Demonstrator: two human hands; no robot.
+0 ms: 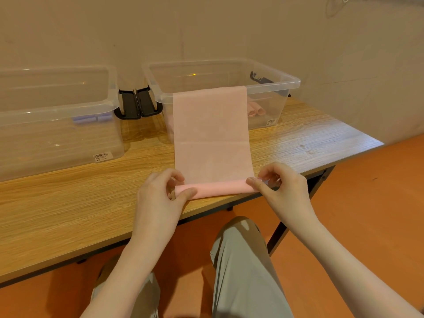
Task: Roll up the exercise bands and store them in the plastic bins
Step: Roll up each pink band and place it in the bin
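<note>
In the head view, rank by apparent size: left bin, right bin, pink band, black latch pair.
1. left bin, though nearer the camera and cut off
2. right bin
3. pink band
4. black latch pair

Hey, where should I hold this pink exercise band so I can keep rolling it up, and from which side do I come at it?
Hold the pink band at the two ends of its rolled edge, coming in from the near table edge, as the left hand and right hand do. The roll lies crosswise near you, and the loose length runs away over the right bin's rim, so pinching both ends probably keeps it even.
</note>
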